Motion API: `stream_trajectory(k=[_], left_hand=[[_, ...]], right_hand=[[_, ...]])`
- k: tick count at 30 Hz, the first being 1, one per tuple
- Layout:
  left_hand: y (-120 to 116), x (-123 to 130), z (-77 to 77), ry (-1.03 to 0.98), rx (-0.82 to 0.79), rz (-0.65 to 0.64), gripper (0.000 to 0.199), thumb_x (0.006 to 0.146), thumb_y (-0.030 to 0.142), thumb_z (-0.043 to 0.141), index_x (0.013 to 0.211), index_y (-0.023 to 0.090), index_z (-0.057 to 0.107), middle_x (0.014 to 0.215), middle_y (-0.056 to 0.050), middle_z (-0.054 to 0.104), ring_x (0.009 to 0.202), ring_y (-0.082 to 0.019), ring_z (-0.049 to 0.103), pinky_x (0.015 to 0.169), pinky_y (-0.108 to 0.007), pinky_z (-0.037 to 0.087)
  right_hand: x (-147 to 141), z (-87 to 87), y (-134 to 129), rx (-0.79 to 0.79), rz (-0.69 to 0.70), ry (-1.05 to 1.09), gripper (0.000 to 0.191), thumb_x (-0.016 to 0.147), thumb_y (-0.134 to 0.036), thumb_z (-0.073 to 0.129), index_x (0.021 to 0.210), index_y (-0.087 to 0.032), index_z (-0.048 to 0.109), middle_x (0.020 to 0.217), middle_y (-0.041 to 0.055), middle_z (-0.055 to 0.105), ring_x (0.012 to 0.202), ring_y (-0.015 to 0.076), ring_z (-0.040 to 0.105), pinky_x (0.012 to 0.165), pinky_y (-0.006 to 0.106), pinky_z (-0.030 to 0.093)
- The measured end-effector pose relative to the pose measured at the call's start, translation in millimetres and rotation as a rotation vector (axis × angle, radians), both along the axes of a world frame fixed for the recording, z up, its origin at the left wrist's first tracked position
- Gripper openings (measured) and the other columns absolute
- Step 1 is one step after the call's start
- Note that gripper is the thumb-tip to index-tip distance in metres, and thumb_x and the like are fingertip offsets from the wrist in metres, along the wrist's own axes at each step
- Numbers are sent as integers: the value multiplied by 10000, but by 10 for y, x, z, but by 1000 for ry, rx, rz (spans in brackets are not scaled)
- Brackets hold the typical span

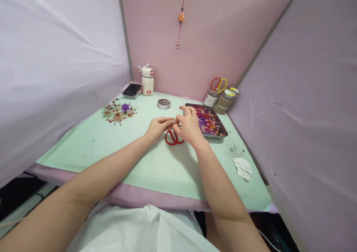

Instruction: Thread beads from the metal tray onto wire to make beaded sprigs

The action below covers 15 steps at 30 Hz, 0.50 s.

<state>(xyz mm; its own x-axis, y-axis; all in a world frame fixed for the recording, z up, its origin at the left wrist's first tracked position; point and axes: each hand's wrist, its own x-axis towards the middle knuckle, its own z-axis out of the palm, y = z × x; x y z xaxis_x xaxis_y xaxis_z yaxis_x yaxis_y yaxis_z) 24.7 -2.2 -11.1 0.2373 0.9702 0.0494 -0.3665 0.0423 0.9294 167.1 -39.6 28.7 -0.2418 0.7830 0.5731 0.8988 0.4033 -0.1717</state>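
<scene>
My left hand (158, 128) is closed in a pinch, its fingertips on a small clear bead (174, 121) above the table. My right hand (190, 125) meets it there, thumb and index finger pinched together close to the bead. Whatever lies between those right fingertips is too small to make out. The other right fingers are raised. Just below both hands lies a pair of scissors with red handles (171, 137), its blades mostly hidden. Partly behind my right hand, a metal tray (213, 136) holds purple, pink, red and dark beads and strings.
Beaded strands with a purple flower (125, 107) lie at left. Behind stand a phone (132, 90), white bottle (147, 83), round tin (164, 103), a can (211, 99) with red- and yellow-handled tools, and a jar (224, 102). Crumpled white tissue (243, 169) is at right; a beaded cord (181, 18) hangs behind.
</scene>
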Motion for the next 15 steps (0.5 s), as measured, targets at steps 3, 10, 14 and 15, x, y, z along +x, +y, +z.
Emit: stream_trajectory(k=[3,10,14,15], left_hand=[[10,-4,-8,-3,1,-3,332,568,300,829,831,116,743,875,-102,735,808,-196,676,893,-386,506],[37,-17,-37,-8,10,-5,345,564,300,831,842,115,744,884,-99,734,819,-188,672,908,-383,499],[42,-21,-32,2,23,5,342,552,306,835,824,120,745,857,-90,734,793,-182,669,901,-388,500],[41,-23,-28,11,29,7,342,550,307,836,821,121,745,850,-89,734,787,-182,667,897,-389,502]], right_hand=[[-3,2,-2,-3,7,10,163,810,-237,526,795,-174,675,1350,131,451,1266,328,292,983,485,368],[4,-4,2,4,6,-17,162,822,-237,524,812,-178,674,1352,130,451,1259,329,312,960,487,389],[7,-16,12,5,4,-29,171,832,-233,517,820,-179,679,1355,128,451,1263,324,313,962,484,390],[8,-19,14,3,2,-31,175,835,-234,515,821,-179,681,1355,129,451,1264,324,313,960,485,392]])
